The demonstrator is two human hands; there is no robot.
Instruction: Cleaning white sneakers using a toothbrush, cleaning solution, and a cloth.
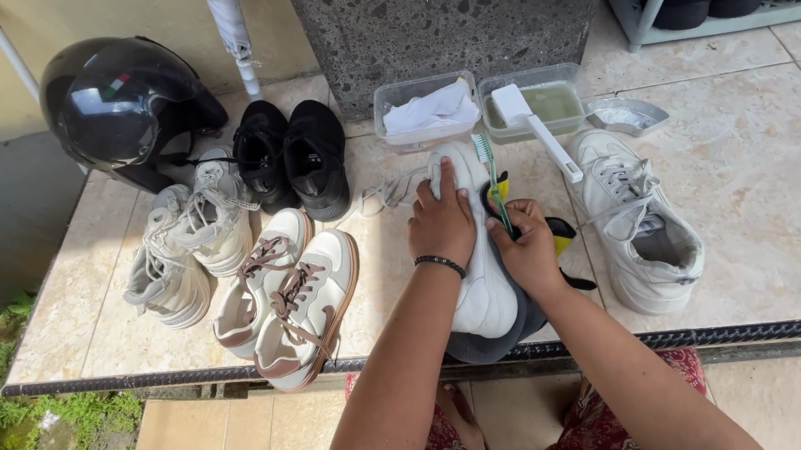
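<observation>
1. The left hand (441,223) lies flat on top of a white shoe (485,290), its fingers spread over the upper and pressing it down.
2. The right hand (528,252) is closed around the handle of a green toothbrush (490,175), whose head sticks up past the fingers beside the shoe's toe.
3. The white shoe sits on a dark grey cloth (490,345) at the front edge of the tiled ledge (763,229), roughly in the middle, with its heel towards the person.
4. A loose white lace (386,193) trails on the tiles just left of the shoe's toe.
5. The matching white shoe (641,231) stands to the right, near the front edge, laces undone.
6. Behind the hands, by the stone block (449,15), are two clear tubs: the left tub (425,113) holds a white cloth, the right tub (545,103) holds greenish liquid with a white brush (533,129) resting across it.
7. On the left side are a cream and brown pair (288,299), a beige pair (188,250) and a black pair (291,157).
8. A black helmet (115,110) sits at the back left corner.
</observation>
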